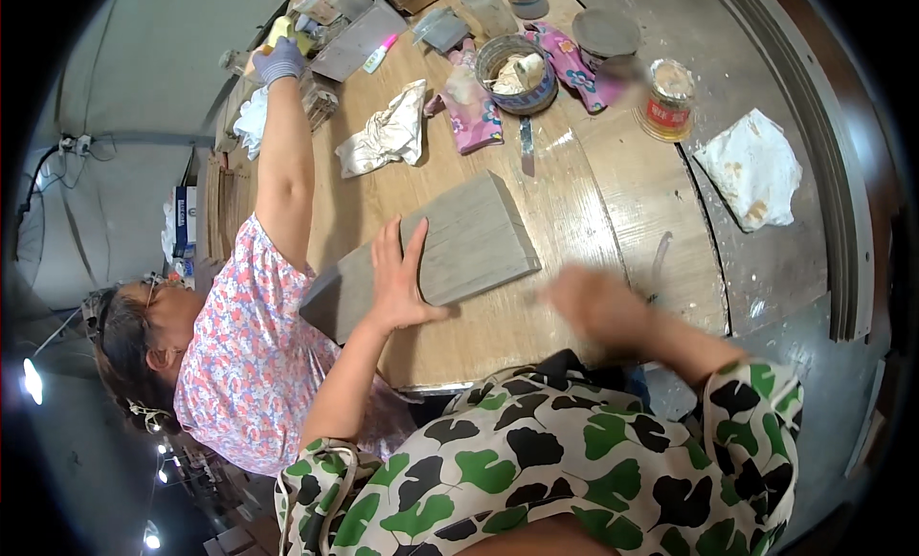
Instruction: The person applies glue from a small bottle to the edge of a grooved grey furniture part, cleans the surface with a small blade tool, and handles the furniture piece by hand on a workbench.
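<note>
A grey wood-grain box or thick block lies at a slant on the table in front of me. My left hand rests on it with the fingers spread across its top face and the thumb stretched toward its near edge. Right of the block, over the table's near part, my right hand is smeared by motion. Its fingers, and anything in them, cannot be made out. Beyond the block lies a narrow flat blade, like a putty knife, beside a tub holding pale paste.
At my left a co-worker in a floral shirt stretches a gloved hand toward containers at the table's far left. Crumpled white cloths, a patterned pink cloth, a glass jar and a round lidded can lie about.
</note>
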A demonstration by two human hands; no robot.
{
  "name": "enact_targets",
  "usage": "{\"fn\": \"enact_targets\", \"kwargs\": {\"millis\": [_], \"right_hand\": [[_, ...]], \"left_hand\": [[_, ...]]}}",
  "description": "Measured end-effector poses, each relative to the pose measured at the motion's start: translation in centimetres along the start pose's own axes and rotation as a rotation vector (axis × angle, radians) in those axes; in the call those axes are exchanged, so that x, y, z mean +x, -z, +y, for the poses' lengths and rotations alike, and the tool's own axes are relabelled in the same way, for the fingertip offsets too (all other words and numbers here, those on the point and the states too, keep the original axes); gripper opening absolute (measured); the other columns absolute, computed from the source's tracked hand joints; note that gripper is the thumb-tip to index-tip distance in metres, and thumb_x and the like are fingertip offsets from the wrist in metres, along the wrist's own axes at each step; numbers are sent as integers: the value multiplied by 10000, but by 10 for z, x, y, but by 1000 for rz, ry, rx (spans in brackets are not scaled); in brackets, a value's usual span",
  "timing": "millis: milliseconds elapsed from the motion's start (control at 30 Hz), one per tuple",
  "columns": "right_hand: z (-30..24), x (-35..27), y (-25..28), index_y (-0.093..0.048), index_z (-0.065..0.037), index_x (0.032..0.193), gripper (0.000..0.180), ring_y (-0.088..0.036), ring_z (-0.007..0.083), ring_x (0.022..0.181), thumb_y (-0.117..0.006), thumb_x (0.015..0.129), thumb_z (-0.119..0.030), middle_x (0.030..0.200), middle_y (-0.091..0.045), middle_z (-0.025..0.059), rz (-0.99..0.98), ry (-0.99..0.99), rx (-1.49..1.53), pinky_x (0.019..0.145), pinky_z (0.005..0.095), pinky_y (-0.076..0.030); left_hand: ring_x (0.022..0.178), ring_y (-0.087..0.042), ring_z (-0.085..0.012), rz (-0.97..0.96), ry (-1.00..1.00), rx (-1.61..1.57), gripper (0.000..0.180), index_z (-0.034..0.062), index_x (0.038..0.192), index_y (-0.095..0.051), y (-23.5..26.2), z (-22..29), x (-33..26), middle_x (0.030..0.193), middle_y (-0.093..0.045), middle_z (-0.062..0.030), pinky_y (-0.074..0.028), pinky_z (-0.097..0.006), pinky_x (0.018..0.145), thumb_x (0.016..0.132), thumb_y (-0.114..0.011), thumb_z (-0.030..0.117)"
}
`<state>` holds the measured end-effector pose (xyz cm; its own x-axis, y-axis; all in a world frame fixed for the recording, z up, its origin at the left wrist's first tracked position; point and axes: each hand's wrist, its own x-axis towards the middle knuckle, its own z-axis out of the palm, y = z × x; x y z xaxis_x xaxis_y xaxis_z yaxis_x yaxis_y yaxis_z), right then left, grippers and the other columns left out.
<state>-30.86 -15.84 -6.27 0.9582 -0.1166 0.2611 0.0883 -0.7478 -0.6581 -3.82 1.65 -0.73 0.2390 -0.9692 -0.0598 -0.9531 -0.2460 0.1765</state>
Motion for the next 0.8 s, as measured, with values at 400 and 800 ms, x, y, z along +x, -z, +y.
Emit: {"fn": "enact_targets", "kwargs": {"millis": [400, 800], "right_hand": [[-11, 34, 41, -615, -71, 699, 61, -572, 210, 771, -611, 742, -113, 733, -587, 50, -98, 364, -467, 590, 322, -480], [46, 98, 33, -582, -37, 801, 77, -582, 242, 839, -570, 746, -89, 806, -585, 89, 156, 193, -514, 665, 341, -512]], "left_hand": [[1381, -156, -490, -26, 23, -20, 1251, 174, 1496, -286, 2, -4, 2, 1489, -181, -279, -142, -569, 1136, 404, -849, 408], [1388, -145, -484, -31, 23, -29, 1263, 184, 1500, -272, 2, -5, 4, 1494, -170, -272, -134, -571, 1141, 398, -851, 399]]}}
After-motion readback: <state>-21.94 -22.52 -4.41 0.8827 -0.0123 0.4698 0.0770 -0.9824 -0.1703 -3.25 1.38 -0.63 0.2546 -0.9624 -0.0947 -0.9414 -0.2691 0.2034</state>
